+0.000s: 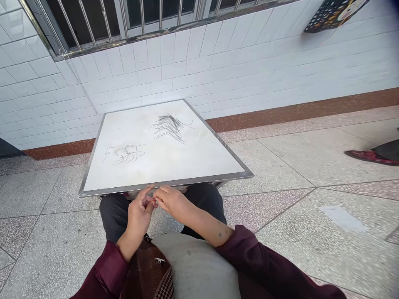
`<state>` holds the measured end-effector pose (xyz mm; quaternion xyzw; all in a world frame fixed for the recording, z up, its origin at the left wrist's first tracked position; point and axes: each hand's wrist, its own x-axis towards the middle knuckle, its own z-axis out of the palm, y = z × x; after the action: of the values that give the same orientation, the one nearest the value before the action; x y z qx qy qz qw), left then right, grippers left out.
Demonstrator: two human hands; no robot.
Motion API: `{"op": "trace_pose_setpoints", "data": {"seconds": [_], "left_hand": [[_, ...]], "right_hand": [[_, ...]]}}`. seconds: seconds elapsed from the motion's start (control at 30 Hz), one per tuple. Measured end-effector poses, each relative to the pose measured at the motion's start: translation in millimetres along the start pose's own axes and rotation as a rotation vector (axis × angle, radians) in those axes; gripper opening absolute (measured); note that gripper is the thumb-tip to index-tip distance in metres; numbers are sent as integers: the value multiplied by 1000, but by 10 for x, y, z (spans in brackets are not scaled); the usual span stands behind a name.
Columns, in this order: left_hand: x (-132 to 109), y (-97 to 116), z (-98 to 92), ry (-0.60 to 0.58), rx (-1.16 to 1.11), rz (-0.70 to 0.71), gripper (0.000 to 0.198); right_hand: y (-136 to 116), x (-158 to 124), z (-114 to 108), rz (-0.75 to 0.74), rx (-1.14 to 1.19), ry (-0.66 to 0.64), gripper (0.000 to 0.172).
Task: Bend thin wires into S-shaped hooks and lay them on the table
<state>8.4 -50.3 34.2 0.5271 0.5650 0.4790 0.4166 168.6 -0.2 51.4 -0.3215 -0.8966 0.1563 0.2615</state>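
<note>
My left hand [141, 209] and my right hand [170, 199] meet just in front of the near edge of a white-topped table [199, 162] with a grey metal rim. Both hands are closed in a pinch, fingertips together. Whatever lies between them is too small to make out. On the tabletop, a dense bundle of thin dark strands [171, 124] lies at the back right of the middle. A looser scatter of similar curled strands [126, 153] lies toward the left.
A white tiled wall [174, 79] with a barred window [149, 16] stands behind the table. At the right are another person's shoe [370, 157] and a pale flat sheet [343, 218] on the speckled floor. My knees [207, 203] are at the table's near edge.
</note>
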Motion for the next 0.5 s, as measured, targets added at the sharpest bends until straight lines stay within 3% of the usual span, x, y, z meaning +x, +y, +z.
{"op": "trace_pose_setpoints", "data": {"seconds": [0.13,0.5], "left_hand": [[10,-52,35,-43,-156,-17,46],[3,37,54,36,-216,-25,41]], "right_hand": [[9,4,17,-12,32,-5,14],[34,49,59,-31,61,24,15]]}}
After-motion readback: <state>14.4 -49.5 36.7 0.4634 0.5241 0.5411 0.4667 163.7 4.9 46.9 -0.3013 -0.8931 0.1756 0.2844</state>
